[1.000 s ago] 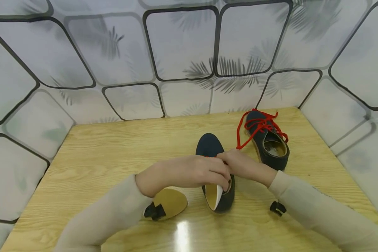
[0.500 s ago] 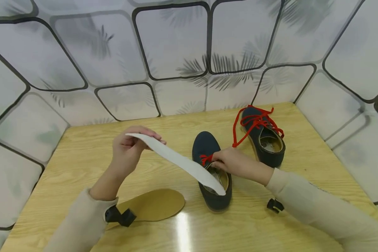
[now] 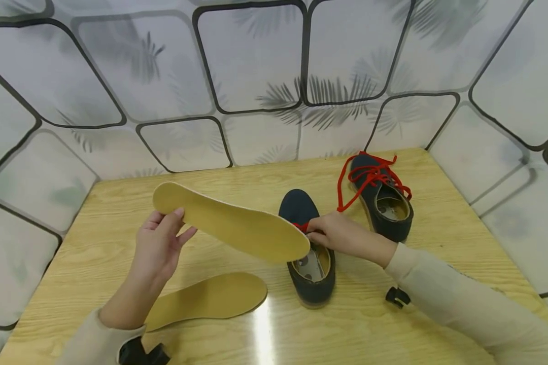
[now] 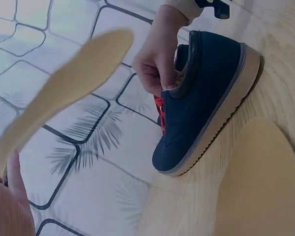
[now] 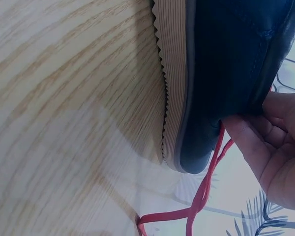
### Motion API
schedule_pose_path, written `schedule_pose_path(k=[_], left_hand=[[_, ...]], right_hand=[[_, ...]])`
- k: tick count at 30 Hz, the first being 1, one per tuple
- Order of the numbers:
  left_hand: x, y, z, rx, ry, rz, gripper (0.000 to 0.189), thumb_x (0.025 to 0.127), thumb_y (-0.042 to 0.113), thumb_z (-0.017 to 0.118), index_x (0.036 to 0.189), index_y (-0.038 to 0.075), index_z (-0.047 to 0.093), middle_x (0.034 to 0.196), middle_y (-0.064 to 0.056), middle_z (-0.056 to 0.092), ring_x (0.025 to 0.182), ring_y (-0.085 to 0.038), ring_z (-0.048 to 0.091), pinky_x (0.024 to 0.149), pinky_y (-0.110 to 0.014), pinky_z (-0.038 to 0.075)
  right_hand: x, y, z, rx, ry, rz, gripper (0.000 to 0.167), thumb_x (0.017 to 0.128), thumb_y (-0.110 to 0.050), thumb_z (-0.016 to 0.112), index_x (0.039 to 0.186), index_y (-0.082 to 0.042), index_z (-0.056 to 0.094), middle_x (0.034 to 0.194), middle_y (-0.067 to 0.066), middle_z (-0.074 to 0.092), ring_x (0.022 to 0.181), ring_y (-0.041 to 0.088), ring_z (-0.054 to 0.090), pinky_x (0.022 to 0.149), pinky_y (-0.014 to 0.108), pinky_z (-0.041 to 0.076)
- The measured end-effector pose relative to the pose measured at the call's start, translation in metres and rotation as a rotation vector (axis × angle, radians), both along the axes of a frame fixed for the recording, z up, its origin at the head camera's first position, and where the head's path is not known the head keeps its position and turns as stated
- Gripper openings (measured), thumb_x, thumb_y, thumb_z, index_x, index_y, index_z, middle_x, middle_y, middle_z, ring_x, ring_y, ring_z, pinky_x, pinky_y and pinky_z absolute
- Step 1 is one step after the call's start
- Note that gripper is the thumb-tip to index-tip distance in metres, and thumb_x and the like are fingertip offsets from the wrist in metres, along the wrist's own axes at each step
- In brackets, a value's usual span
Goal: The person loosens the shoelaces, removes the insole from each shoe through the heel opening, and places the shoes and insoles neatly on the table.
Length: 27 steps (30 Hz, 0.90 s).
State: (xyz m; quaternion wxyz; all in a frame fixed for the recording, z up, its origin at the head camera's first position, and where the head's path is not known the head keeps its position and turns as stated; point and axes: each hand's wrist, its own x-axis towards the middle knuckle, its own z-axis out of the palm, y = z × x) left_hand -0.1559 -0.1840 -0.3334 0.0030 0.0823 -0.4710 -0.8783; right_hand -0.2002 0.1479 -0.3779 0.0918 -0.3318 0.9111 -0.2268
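My left hand (image 3: 157, 253) pinches a tan insole (image 3: 237, 223) by one end, thumb on its tan face. The insole is raised, and its far end overlaps the shoe opening in the head view. A navy shoe (image 3: 312, 290) with red laces (image 5: 206, 182) stands upright on the table, toe pointing away. My right hand (image 3: 347, 235) grips this shoe at the upper edge of its opening, by the laces; the fingertips are partly hidden inside. In the left wrist view the navy shoe (image 4: 201, 98) shows its ridged tan sole from the side.
A second tan insole (image 3: 214, 296) lies flat on the wooden table (image 3: 118, 243), left of the gripped shoe. Another navy shoe (image 3: 395, 229) with loose red laces stands at the back right. Patterned fabric walls (image 3: 265, 137) border the table's back and sides.
My left hand has drawn the insole out of the shoe and moved left with it. It then turned the insole from its white side to its tan side. My right hand stays on the shoe.
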Motion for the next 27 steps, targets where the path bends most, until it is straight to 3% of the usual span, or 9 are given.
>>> schedule_pose_path(k=[2, 5, 10, 18, 27], left_hand=[[0.004, -0.004, 0.002, 0.097, -0.102, -0.006, 0.008, 0.092, 0.002, 0.056, 0.091, 0.009, 0.055, 0.084, 0.001, 0.059, 0.076, -0.009, 0.060, 0.073, -0.023, 0.056], [0.009, -0.008, 0.003, 0.206, -0.265, -0.006, 0.013, 0.092, 0.003, 0.057, 0.096, 0.009, 0.046, 0.088, 0.002, 0.054, 0.079, -0.009, 0.057, 0.082, -0.021, 0.053], [0.009, -0.016, 0.000, 0.281, -0.448, 0.023, 0.008, 0.093, 0.002, 0.053, 0.093, 0.010, 0.050, 0.089, 0.002, 0.049, 0.084, -0.009, 0.054, 0.090, -0.020, 0.049], [0.008, -0.032, -0.015, 0.267, -0.526, -0.007, 0.013, 0.093, 0.000, 0.051, 0.082, 0.006, 0.055, 0.088, -0.003, 0.047, 0.083, -0.012, 0.053, 0.091, -0.021, 0.049], [0.001, -0.052, -0.032, 0.142, -0.553, 0.004, 0.019, 0.092, -0.002, 0.049, 0.075, 0.006, 0.056, 0.077, -0.002, 0.049, 0.070, -0.011, 0.056, 0.082, -0.019, 0.053]], right_hand=[[0.000, 0.000, 0.000, -0.001, -0.005, 0.004, 0.008, 0.090, -0.016, 0.063, 0.085, -0.010, 0.067, 0.069, -0.006, 0.060, 0.053, 0.002, 0.044, 0.048, 0.019, 0.037], [-0.001, 0.001, 0.000, -0.007, -0.010, 0.012, 0.010, 0.090, -0.017, 0.063, 0.083, -0.011, 0.066, 0.067, -0.006, 0.058, 0.052, 0.003, 0.043, 0.048, 0.019, 0.037], [0.000, 0.000, 0.001, -0.019, 0.000, 0.022, 0.010, 0.090, -0.018, 0.063, 0.084, -0.011, 0.066, 0.069, -0.006, 0.060, 0.053, 0.002, 0.044, 0.048, 0.019, 0.037], [0.001, 0.000, 0.001, -0.020, 0.005, 0.014, 0.010, 0.090, -0.017, 0.064, 0.084, -0.010, 0.066, 0.069, -0.006, 0.060, 0.052, 0.002, 0.043, 0.047, 0.019, 0.036], [0.002, -0.001, 0.001, -0.006, 0.002, 0.007, 0.009, 0.089, -0.017, 0.064, 0.086, -0.009, 0.067, 0.073, -0.005, 0.064, 0.054, 0.001, 0.047, 0.048, 0.019, 0.038]])
